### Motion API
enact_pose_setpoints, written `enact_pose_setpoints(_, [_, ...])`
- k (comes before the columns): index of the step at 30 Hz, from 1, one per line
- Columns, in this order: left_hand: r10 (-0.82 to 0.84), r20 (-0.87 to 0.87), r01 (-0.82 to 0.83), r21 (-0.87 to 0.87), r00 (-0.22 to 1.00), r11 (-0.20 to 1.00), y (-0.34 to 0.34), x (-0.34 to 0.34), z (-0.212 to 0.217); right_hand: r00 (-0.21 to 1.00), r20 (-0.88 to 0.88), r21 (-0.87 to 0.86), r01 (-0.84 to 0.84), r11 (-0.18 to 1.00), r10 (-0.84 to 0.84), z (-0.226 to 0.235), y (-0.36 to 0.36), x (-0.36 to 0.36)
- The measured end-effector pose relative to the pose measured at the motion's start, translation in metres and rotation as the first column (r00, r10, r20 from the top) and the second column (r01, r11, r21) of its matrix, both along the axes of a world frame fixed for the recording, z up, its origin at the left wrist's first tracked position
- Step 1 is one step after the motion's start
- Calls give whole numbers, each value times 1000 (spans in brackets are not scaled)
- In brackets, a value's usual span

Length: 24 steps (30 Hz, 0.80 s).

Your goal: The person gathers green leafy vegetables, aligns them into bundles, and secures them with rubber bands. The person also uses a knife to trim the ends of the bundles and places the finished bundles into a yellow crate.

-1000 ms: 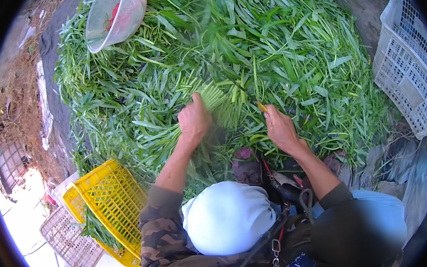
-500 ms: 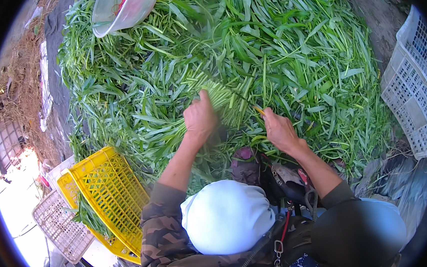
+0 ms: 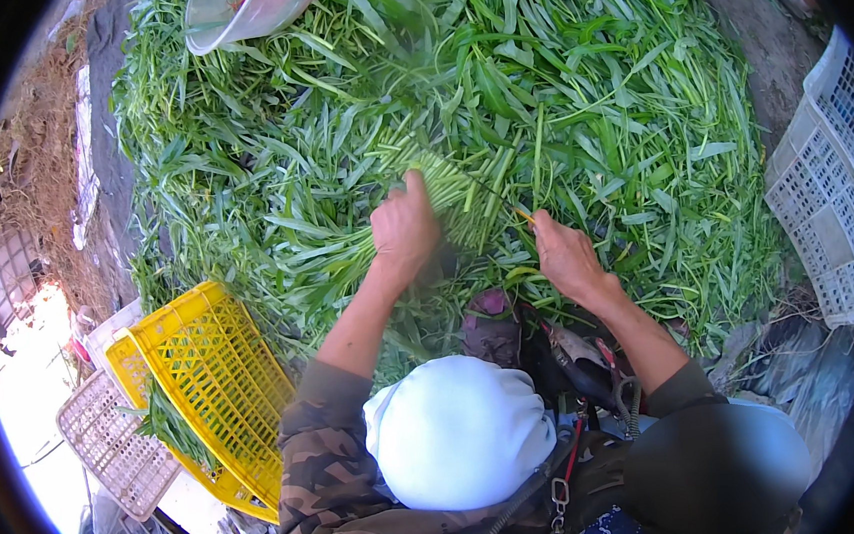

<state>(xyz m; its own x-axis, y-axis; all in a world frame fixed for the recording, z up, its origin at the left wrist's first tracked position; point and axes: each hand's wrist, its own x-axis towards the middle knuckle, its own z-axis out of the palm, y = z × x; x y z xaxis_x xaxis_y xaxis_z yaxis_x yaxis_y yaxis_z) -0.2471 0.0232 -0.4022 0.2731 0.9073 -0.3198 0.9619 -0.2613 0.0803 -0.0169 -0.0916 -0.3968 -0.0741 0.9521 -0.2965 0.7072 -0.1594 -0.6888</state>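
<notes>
My left hand (image 3: 406,226) is closed around a bunch of leafy greens with long hollow-looking stems, perhaps water spinach (image 3: 430,171). The cut-looking stem ends fan out to the right of the fist, and the leaves trail toward the lower left. In my right hand (image 3: 567,259) is a knife (image 3: 525,217) with a yellow-orange handle. Its thin dark blade points up and left and lies across the stem ends; its tip is hard to make out among them. Loose greens (image 3: 638,140) of the same kind spread thickly beneath and around both hands.
Lower left, a yellow plastic crate (image 3: 216,369) with some greens in it leans beside a pale crate (image 3: 110,443). A white slatted crate (image 3: 827,190) stands at the right. A whitish basin (image 3: 262,17) rests on the greens at the top. Dark boots (image 3: 493,337) show below the hands.
My right hand has shifted slightly to the right with the knife, the blade still across the stems. My left hand keeps its grip, nearly in place. The view has tilted a little.
</notes>
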Motion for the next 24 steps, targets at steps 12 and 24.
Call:
enact_pose_setpoints(12, [11, 3, -11, -26, 1000, 1000, -2, -3, -5, 993, 109, -251, -11, 968, 40, -28, -34, 14])
enact_pose_setpoints(24, [66, 30, -63, -91, 997, 994, -4, 1, 0, 988, -122, -51, 84, 995, -89, -10, -21, 5])
